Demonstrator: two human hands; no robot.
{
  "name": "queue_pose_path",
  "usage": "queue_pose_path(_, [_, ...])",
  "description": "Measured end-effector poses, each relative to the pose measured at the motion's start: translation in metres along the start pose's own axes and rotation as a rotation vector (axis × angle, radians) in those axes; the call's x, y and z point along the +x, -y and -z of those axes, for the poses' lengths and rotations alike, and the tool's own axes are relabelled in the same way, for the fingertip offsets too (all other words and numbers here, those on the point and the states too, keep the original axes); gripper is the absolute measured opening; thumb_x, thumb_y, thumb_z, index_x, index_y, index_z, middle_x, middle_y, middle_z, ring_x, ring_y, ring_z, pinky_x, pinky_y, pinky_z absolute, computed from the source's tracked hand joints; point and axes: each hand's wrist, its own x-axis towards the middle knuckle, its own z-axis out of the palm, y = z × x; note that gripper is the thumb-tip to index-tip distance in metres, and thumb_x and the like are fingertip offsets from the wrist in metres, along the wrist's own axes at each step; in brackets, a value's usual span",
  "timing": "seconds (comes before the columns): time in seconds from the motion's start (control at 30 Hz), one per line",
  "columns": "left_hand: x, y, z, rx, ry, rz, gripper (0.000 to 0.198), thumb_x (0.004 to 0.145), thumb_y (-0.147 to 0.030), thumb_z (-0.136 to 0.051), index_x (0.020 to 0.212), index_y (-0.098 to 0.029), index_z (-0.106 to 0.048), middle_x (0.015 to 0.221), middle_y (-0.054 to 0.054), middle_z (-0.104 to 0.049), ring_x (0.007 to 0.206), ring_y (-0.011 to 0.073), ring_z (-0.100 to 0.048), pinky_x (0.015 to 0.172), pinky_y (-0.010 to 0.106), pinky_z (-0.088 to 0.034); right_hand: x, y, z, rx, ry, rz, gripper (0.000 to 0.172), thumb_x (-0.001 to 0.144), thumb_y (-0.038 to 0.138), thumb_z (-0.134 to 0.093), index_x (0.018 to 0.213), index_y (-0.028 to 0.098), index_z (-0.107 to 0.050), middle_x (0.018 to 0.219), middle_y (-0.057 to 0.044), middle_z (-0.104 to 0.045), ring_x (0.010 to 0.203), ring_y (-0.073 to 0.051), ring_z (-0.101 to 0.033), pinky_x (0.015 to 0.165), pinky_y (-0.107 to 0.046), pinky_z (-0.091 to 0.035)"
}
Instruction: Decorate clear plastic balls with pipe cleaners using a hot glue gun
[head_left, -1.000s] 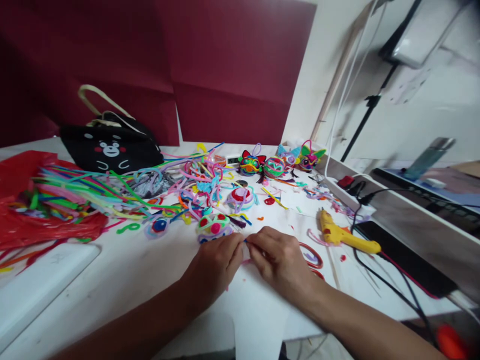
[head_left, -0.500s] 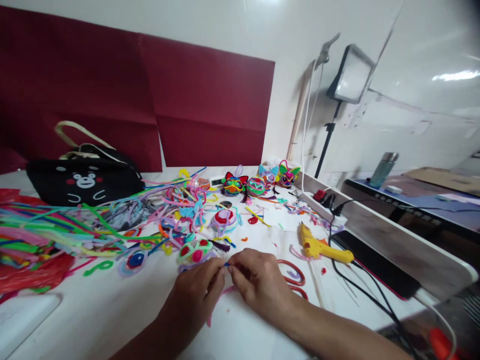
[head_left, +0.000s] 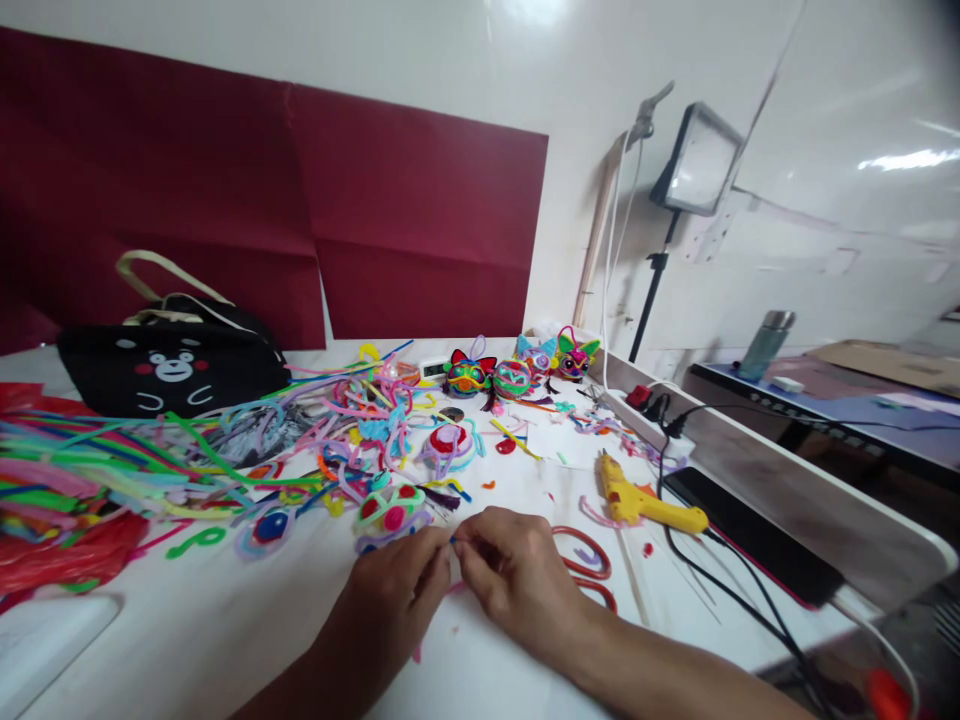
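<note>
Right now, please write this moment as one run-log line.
left hand: fingertips at small blue piece | right hand: fingertips at same piece | grip: partly hidden | nearby: scissors handles, yellow glue gun

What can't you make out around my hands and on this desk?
In the head view:
Blue piece: mostly hidden by the left hand and right hand.
Scissors: far part hidden behind the right hand.
White slab: cut off by the left edge.
White digital display: digits too small and blurred.

Smooth plastic glue gun
</note>
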Motion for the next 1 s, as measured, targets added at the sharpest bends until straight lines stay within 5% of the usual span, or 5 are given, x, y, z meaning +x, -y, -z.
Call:
queue_pose_path(0.43, [-0.0037, -0.0002, -0.0046, 0.005, 0.039, 0.055, 0.022, 0.090, -0.015, -0.044, 0.070, -0.020, -0.054, 0.051, -0.004, -0.058, 0.042, 0.0095, -0.057, 0.042, 0.018, -0.040, 0.0009, -0.0024, -0.0056, 0.040, -0.023, -0.079, 0.016, 0.075, 0.008, -0.054, 0.069, 0.016, -0.065, 0.061, 0.001, -0.060, 0.054, -0.010, -0.050, 0.051, -0.020, -0.036])
queue_pose_path(1.0, [0.0042, -0.0051, -0.0002, -0.042, 0.069, 0.134, 0.017, 0.089, -0.021, -0.049, 0.079, -0.019, -0.063, 0.058, -0.003, -0.067, 0.046, 0.0095, -0.062, 0.046, 0.017, -0.045, 0.0046, -0.0049, -0.0011, 0.010, -0.038, 0.002, 0.017, 0.078, 0.009, -0.053, 0.065, 0.017, -0.060, 0.061, 0.001, -0.057, 0.054, -0.009, -0.047, 0.052, -0.020, -0.033])
